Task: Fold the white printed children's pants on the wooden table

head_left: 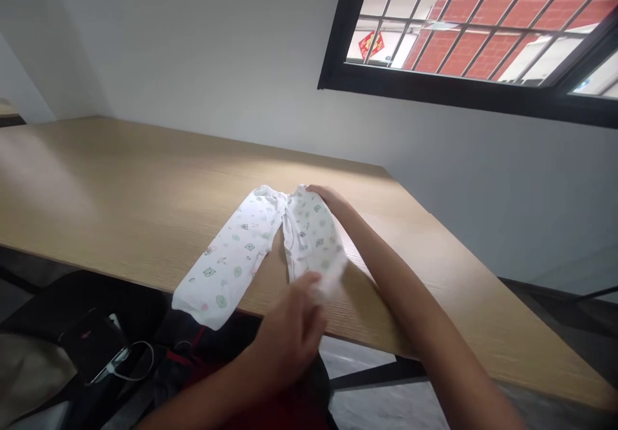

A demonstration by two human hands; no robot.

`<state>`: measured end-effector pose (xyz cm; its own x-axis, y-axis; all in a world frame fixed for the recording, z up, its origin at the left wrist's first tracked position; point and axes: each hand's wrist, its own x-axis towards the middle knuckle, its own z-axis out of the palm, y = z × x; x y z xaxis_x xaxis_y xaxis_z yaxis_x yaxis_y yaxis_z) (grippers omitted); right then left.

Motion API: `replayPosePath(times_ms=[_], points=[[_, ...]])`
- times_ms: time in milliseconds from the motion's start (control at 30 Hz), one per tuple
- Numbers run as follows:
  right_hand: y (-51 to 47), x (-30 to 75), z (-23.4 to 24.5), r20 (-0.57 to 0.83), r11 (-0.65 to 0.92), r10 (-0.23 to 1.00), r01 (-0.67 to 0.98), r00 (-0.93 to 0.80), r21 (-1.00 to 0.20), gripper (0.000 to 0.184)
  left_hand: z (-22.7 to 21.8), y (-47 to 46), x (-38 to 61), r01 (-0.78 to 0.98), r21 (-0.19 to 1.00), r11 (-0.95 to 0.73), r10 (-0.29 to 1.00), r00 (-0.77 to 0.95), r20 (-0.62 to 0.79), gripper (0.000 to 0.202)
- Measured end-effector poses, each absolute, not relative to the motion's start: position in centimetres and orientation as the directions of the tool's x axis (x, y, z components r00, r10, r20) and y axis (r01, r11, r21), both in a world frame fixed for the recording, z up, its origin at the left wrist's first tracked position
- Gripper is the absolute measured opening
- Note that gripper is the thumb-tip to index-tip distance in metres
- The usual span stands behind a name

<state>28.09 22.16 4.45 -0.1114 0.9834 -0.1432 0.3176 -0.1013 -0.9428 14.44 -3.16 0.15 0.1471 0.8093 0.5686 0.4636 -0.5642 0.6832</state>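
Note:
A pair of small white pants (pixel 236 243) with a green, grey and pink print lies on the wooden table, its waist away from me. One leg stretches toward the lower left, and its cuff hangs over the near edge. My right hand (pixel 329 199) grips the waist at its far right corner, thumb and some fingers partly hidden by cloth and hand. At the end of the other leg, my left hand (pixel 292 327) is closed on the cuff. Motion blurs both that hand and the lower part of this leg, which is lifted a little off the table.
The wooden table (pixel 145 185) runs along a white wall below a barred window (pixel 463 31). Beneath its near edge at the left are a dark device or case (pixel 91 343) with a white cable (pixel 145 356), and a beige item (pixel 33 372).

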Motion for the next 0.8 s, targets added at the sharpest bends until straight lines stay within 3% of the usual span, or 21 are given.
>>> replayPosePath(times_ms=[100,167,267,367,467,633,733,800], points=[[22.6,24.8,6.2,-0.07,-0.03,0.989,0.291,-0.129,-0.956,0.019,1.7,-4.4,10.9,0.528,0.791,-0.311,0.852,-0.214,0.477,0.042],[23.1,22.1,6.9,-0.042,0.006,0.986,0.29,-0.16,-0.957,0.018,2.5,-5.3,8.4,0.567,0.814,-0.122,0.854,-0.358,0.377,0.05],[23.7,18.2,6.4,-0.027,0.05,0.976,0.343,-0.215,-0.938,0.018,3.3,-6.5,5.0,0.666,0.737,0.117,0.896,-0.391,0.211,0.051],[23.8,15.5,4.2,0.012,0.116,0.971,0.428,-0.238,-0.896,0.021,3.4,-6.8,2.5,0.773,0.597,0.212,0.966,-0.258,-0.01,0.04],[23.4,14.5,1.7,0.139,0.225,0.969,0.5,-0.202,-0.837,0.025,3.0,-6.2,1.4,0.852,0.482,0.204,0.978,-0.16,-0.13,0.039],[23.4,16.4,0.0,0.334,0.421,0.907,0.534,-0.256,-0.733,0.025,2.7,-5.9,3.8,0.923,0.37,0.11,0.982,-0.044,-0.183,0.043],[23.6,19.1,0.2,0.309,0.461,0.877,0.466,-0.367,-0.755,0.02,3.7,-7.3,6.1,0.957,0.282,-0.07,0.94,0.158,-0.301,0.048],[23.3,21.2,0.6,0.2,0.39,0.861,0.353,-0.468,-0.85,0.02,5.0,-7.6,7.0,0.899,0.359,-0.253,0.877,0.37,-0.308,0.047]])
